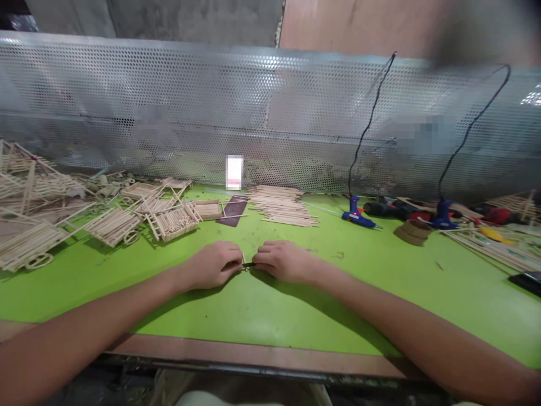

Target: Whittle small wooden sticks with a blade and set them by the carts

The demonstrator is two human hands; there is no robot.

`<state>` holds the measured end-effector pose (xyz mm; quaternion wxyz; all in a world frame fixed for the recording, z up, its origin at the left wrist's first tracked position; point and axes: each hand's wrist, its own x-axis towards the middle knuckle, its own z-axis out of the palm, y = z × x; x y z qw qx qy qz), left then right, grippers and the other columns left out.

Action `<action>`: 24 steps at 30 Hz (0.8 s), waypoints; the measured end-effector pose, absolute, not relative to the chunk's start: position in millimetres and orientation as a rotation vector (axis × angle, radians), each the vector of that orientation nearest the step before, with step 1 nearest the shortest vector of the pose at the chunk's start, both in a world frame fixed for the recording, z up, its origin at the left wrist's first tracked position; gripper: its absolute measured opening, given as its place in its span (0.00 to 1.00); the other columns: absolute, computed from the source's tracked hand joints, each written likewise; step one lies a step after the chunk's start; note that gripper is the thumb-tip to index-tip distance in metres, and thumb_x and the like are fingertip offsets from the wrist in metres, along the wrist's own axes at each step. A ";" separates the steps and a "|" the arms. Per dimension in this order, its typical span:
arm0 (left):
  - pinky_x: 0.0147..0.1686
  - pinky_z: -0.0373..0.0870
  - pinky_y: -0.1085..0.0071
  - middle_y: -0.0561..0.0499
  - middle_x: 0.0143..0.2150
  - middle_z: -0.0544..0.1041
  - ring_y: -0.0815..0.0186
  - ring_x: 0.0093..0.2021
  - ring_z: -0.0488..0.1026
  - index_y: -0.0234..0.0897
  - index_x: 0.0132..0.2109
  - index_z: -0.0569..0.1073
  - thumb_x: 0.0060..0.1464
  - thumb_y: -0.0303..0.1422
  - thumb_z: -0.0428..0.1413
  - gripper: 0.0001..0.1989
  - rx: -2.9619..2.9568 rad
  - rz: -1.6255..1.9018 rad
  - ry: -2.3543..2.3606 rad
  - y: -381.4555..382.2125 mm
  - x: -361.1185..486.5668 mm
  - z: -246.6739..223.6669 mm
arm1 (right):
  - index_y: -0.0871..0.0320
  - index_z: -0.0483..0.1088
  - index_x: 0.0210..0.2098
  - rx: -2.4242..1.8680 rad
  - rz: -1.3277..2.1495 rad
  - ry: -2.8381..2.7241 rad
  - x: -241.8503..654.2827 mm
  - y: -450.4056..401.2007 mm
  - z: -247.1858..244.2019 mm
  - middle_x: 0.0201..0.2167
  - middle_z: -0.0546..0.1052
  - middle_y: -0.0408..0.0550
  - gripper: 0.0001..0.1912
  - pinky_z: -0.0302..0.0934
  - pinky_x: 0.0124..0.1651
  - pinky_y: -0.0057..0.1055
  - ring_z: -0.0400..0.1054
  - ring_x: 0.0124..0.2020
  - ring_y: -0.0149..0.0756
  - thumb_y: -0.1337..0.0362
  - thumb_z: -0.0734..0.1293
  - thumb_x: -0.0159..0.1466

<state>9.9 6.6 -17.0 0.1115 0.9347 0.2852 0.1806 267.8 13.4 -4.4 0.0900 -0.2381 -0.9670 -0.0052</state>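
Note:
My left hand [217, 264] rests on the green tabletop, its fingers pinched together. A short piece of thin wooden stick [244, 259] shows at its fingertips, mostly hidden by them. Close by on the right, my right hand [282, 261] is closed around a narrow dark blade-like strip [248, 264]. The strip bridges the small gap between the hands and meets the stick at the left fingertips. Beyond the hands lies a pile of thin wooden sticks [281, 204], and left of it a dark flat sheet [233, 211].
Small stick-built carts [173, 223] and frames crowd the left side. Two blue glue guns [357, 213] with black cords stand at right, near a brown tape roll [412, 232]. A perforated metal screen [203, 113] closes the back. The green table [262, 316] ends in a wooden edge.

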 end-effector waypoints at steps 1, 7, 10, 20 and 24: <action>0.38 0.66 0.67 0.49 0.35 0.75 0.63 0.35 0.71 0.37 0.37 0.73 0.67 0.31 0.55 0.08 2.727 0.525 0.841 6.7 10.1 -16.8 | 0.58 0.77 0.42 -0.714 0.001 -2.877 268.4 13.5 -4.3 0.34 0.78 0.47 0.12 0.60 0.39 0.31 0.69 0.35 0.35 0.62 0.63 0.76; 0.39 0.67 0.67 0.49 0.36 0.76 0.62 0.36 0.72 0.37 0.37 0.74 0.66 0.31 0.55 0.07 2.679 0.507 0.841 9.3 9.6 -15.7 | 0.58 0.77 0.45 -0.728 0.096 -2.882 267.2 15.9 -6.6 0.37 0.79 0.48 0.12 0.62 0.43 0.33 0.70 0.39 0.37 0.62 0.62 0.76; 0.37 0.66 0.67 0.49 0.34 0.76 0.62 0.35 0.71 0.37 0.35 0.73 0.65 0.29 0.55 0.08 2.737 0.491 0.839 9.4 5.3 -14.4 | 0.57 0.78 0.45 -0.730 0.111 -2.887 261.0 16.8 -6.8 0.37 0.80 0.49 0.12 0.63 0.43 0.33 0.71 0.39 0.37 0.62 0.63 0.76; 0.37 0.64 0.65 0.48 0.35 0.78 0.62 0.35 0.71 0.36 0.37 0.74 0.66 0.31 0.54 0.08 2.891 0.441 0.882 5.3 -1.7 -12.6 | 0.57 0.78 0.45 -0.754 -0.054 -2.888 252.5 13.9 -9.5 0.37 0.81 0.49 0.13 0.62 0.42 0.33 0.71 0.37 0.36 0.60 0.62 0.76; 0.42 0.67 0.62 0.46 0.44 0.81 0.59 0.42 0.75 0.37 0.48 0.77 0.70 0.40 0.52 0.13 2.924 0.472 0.893 6.4 -0.8 -11.7 | 0.57 0.77 0.47 -0.841 -0.160 -2.905 250.4 5.4 -7.7 0.39 0.81 0.50 0.13 0.62 0.42 0.34 0.72 0.39 0.38 0.60 0.61 0.77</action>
